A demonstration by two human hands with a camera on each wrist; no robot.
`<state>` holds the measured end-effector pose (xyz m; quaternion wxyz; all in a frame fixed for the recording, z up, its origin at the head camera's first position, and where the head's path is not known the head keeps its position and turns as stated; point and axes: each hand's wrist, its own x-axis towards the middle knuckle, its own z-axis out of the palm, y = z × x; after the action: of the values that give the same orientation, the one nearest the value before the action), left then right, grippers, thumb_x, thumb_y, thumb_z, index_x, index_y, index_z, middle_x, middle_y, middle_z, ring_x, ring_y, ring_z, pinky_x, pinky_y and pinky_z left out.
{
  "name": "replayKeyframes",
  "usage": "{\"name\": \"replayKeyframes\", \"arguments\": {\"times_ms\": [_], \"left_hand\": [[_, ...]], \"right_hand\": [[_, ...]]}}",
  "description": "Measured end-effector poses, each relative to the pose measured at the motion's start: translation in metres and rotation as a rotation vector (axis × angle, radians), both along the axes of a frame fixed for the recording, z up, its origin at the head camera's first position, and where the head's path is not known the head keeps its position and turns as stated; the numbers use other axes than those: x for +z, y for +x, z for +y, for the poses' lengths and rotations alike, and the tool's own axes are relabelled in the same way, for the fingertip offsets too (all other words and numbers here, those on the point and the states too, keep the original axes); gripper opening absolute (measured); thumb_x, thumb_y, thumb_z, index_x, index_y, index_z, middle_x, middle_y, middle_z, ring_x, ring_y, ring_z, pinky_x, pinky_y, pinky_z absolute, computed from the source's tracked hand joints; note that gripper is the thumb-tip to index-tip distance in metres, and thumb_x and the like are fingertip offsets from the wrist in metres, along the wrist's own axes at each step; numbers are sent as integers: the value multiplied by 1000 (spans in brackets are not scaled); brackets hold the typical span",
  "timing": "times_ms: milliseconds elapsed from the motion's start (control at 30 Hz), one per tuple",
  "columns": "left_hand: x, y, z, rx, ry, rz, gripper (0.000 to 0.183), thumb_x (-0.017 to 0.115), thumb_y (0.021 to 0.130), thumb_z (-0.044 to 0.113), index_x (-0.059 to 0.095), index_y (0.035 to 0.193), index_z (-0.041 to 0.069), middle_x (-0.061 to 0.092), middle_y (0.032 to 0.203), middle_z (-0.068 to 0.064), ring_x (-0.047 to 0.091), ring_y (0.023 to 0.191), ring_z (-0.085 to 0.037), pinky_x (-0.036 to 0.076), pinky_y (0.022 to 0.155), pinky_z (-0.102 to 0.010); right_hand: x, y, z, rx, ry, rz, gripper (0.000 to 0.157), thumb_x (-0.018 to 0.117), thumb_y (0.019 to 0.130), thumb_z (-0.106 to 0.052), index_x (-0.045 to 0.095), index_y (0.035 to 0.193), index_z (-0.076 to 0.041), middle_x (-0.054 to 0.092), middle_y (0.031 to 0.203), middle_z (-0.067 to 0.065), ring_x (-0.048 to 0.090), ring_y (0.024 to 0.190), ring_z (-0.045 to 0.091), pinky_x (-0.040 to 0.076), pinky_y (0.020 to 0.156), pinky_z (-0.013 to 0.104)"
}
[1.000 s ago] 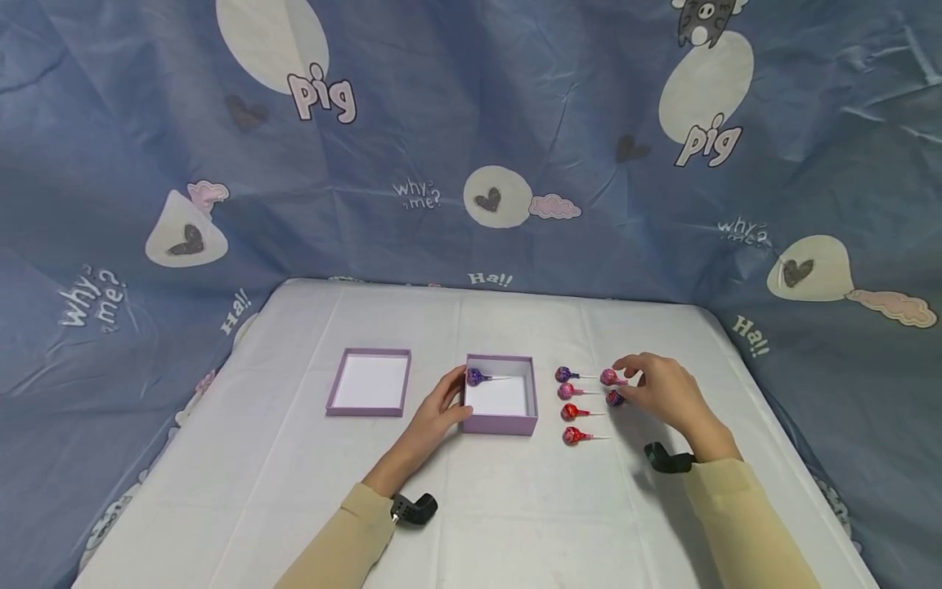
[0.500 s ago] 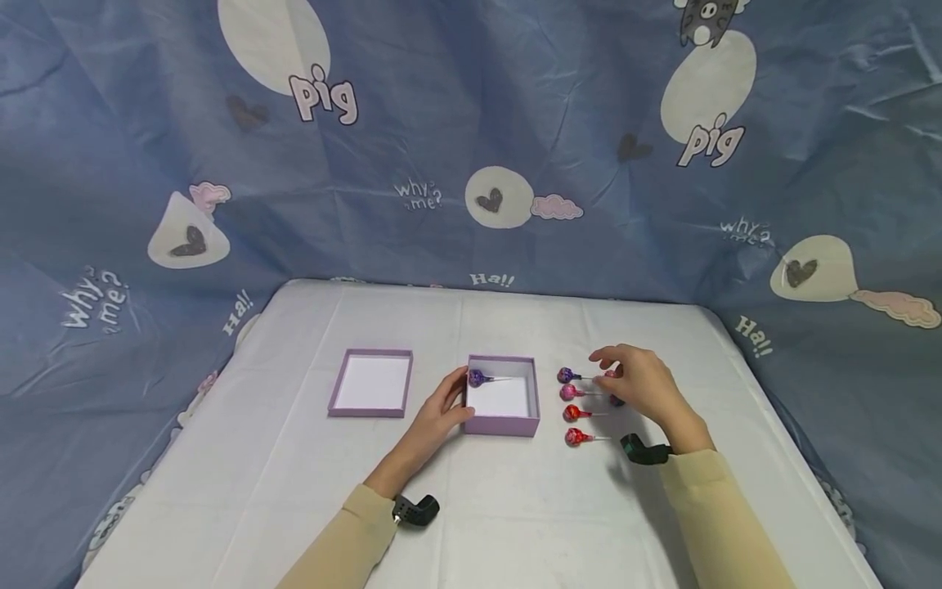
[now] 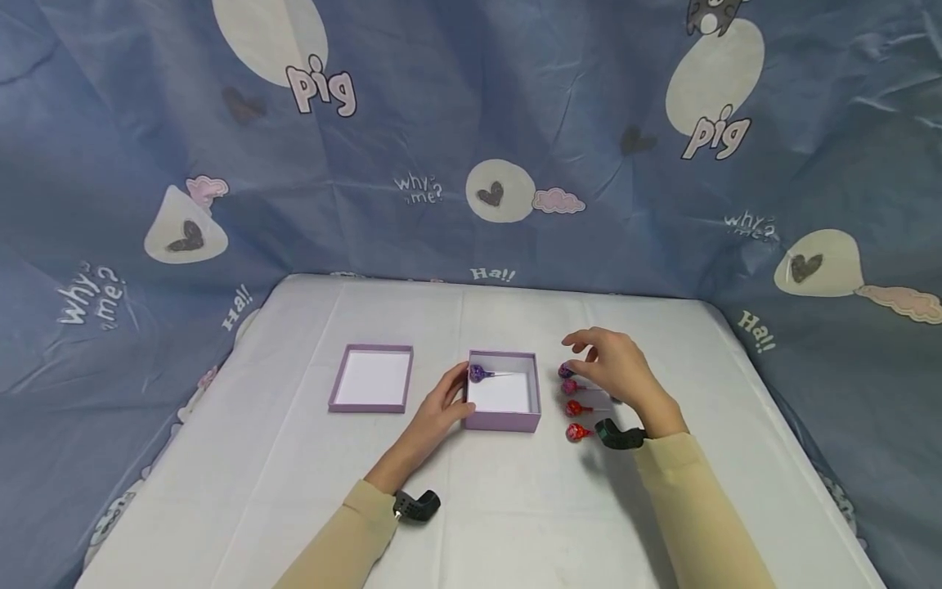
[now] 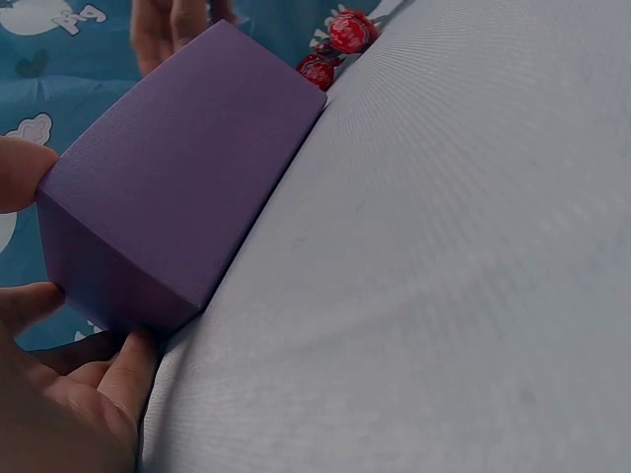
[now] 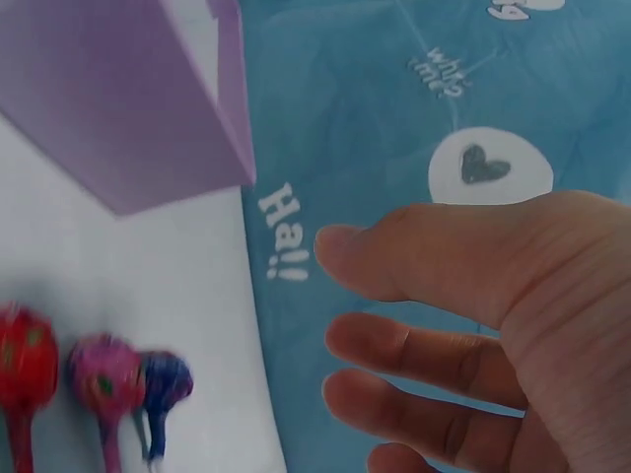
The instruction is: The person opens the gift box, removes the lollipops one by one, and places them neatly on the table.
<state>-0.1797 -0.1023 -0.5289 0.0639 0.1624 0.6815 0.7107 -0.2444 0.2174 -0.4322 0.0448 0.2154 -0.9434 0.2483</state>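
Observation:
My left hand (image 3: 432, 413) holds a lilac box (image 3: 503, 420) at its left side, the thumb near the front corner. Inside the box lies one purple lollipop (image 3: 477, 373). My right hand (image 3: 616, 372) hovers over the lollipops right of the box, thumb and fingers apart with nothing between them in the right wrist view. Below its fingertips, a purple-wrapped lollipop (image 3: 565, 370) shows partly. Nearer me in the same column lie a pink lollipop (image 3: 570, 386), an orange-red lollipop (image 3: 574, 408) and a red lollipop (image 3: 576, 432). My right hand mostly hides the second column.
A shallow lilac lid (image 3: 370, 409), white inside, lies left of the box. White cloth (image 3: 471, 515) covers the table. Behind it hangs a blue printed curtain (image 3: 412, 245). Each wrist wears a black camera mount (image 3: 417, 506).
My right hand has moved left, from the second column of lollipops to above the purple one nearest the box's back. My left hand stays on the box.

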Motion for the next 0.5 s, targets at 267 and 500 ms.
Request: {"name": "replayKeyframes", "arguments": {"times_ms": [267,500], "left_hand": [[3,-2,0,-6,-4,-37,74,58,96,-2,19,158,-2,16,164,-22,16,151,-37,21,121,-49],[-1,0,1,24,-23,-20,72,60,96,4,24,159,5,22,164,-15,23,150,-28,26,120,-41]], "right_hand": [[9,-3,-25,31,-54,-14,29,78,87,-22,73,116,-23,71,104,-1,61,80,12,50,67,35],[11,-4,-46,79,-67,-17,30,77,87,-19,74,116,-22,72,104,1,61,80,12,50,66,35]]}}
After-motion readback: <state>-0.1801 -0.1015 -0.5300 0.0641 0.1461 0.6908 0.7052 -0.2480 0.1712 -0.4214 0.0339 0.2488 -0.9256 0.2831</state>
